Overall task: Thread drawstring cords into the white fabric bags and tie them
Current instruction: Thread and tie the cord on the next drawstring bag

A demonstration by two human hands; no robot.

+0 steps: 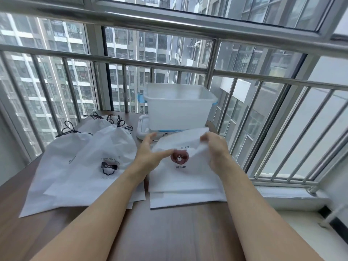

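Head view: I've got the bear-print bag (185, 172) on the unthreaded stack on the bench (169, 232). Right hand (216, 147) pinches its top hem; left hand (148, 155) lies flat-fingered on it. No cord visible, so next I'd fetch 1. Tied bags (90, 162) left; storage bin (178, 108) crowds behind.
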